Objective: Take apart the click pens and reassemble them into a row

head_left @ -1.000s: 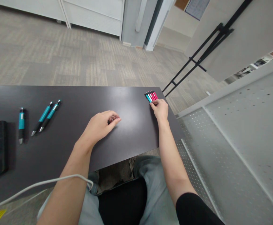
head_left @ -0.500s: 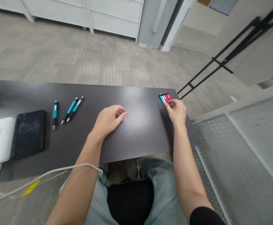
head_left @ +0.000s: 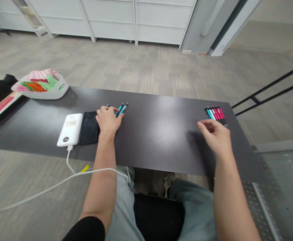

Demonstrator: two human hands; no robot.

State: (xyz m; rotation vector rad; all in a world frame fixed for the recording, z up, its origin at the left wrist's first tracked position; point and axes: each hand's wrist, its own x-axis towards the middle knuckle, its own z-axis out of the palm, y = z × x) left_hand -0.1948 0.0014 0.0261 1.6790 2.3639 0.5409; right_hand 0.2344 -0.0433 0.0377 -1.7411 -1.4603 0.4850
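Note:
My left hand (head_left: pixel 108 119) lies on the dark table (head_left: pixel 161 134) with its fingers spread loosely over three teal pens (head_left: pixel 121 108). Only the pens' far ends show past the fingertips, and I see no grip on them. My right hand (head_left: pixel 215 134) hovers near the table's right end with the fingers loosely bent and nothing in them. Just beyond its fingertips lies a tight row of pink, white and teal pens (head_left: pixel 216 112), apart from the hand.
A white power bank (head_left: pixel 70 130) with a cable (head_left: pixel 68 174) and a black tablet-like slab (head_left: pixel 89 128) lie left of my left hand. A grey tray with coloured items (head_left: pixel 43 85) stands at the far left. Black metal legs (head_left: pixel 269 92) stand at the right.
The view swung left. My left hand moved from mid-table to the teal pens. My right hand let go of the pink pen row and drew back a little.

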